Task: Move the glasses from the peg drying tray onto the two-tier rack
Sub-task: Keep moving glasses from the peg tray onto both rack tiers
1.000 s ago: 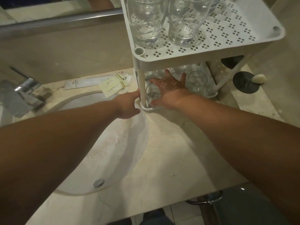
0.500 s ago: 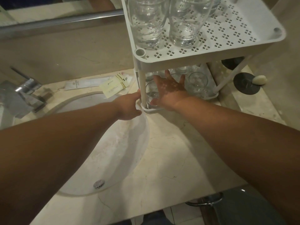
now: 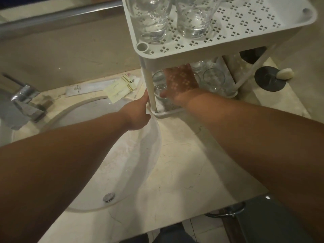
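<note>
The white two-tier rack [image 3: 206, 51] stands on the marble counter. Two tall clear glasses [image 3: 150, 18] stand on its perforated upper tier. Several shorter glasses [image 3: 213, 79] sit on the lower tier. My right hand [image 3: 180, 85] reaches palm down into the lower tier. Its thumb touches a small glass [image 3: 158, 88] at the front left corner, and the upper tier hides its fingers. My left hand [image 3: 138, 111] grips the rack's front left leg [image 3: 149, 85] near its foot. A pale dotted tray [image 3: 234, 60] shows behind the rack.
The oval sink basin [image 3: 126, 151] lies just left of the rack, with the tap [image 3: 24, 100] at far left. Toiletry sachets [image 3: 121, 88] lie behind the basin. A dark dish [image 3: 268, 81] with a soap [image 3: 285, 74] sits at the right. The counter's front edge runs below my arms.
My right hand has slid deeper under the upper tier, so its spread fingers are now hidden. The left hand stays on the rack leg.
</note>
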